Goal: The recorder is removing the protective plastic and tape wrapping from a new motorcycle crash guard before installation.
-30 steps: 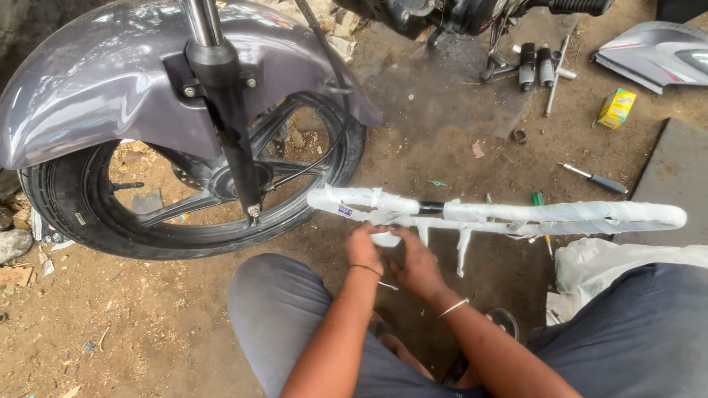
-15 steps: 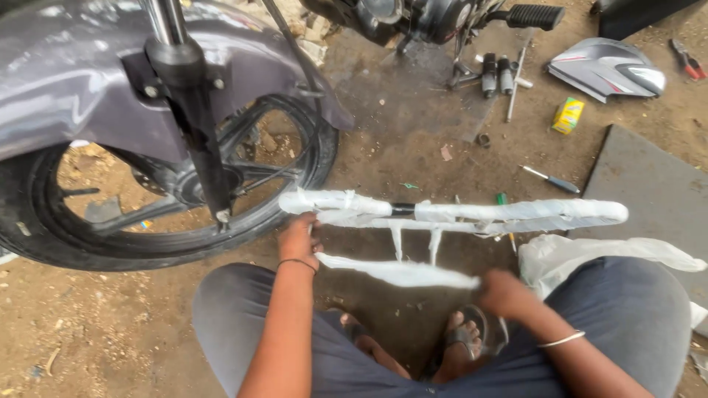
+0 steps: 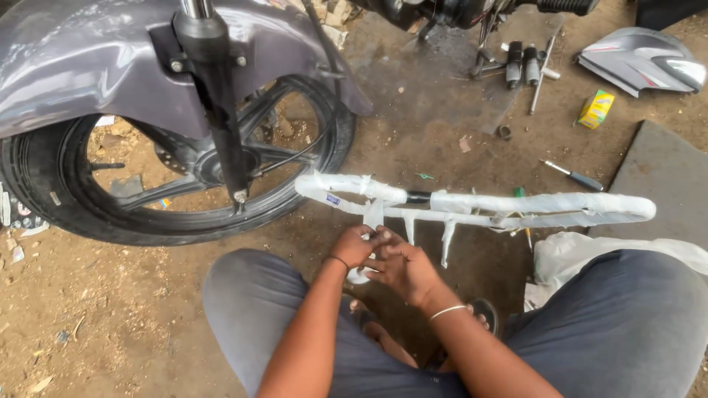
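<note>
A long bar wrapped in white plastic film [image 3: 479, 203] lies across in front of my knees, with short wrapped brackets hanging from it. My left hand [image 3: 354, 247] and my right hand [image 3: 404, 269] meet just under its left bracket. Both pinch a strip of the white wrapping [image 3: 372, 216] that hangs from the bar. A crumpled white piece [image 3: 359, 277] shows below my fingers. A bare black patch of the bar [image 3: 417, 197] shows where the film is off.
A motorcycle front wheel [image 3: 147, 214], its black fork [image 3: 217, 110] and grey fender [image 3: 88, 66] stand close on the left. A screwdriver [image 3: 575, 177], a small yellow-green box [image 3: 595, 108], a grey body panel [image 3: 641, 59], black cylindrical parts [image 3: 520, 63], a dark slab [image 3: 664, 177] and a white bag [image 3: 575, 254] lie to the right.
Half a second ago my hands were spread apart with a long white strip stretched between them. Now they are together again under the bar's left bracket.
</note>
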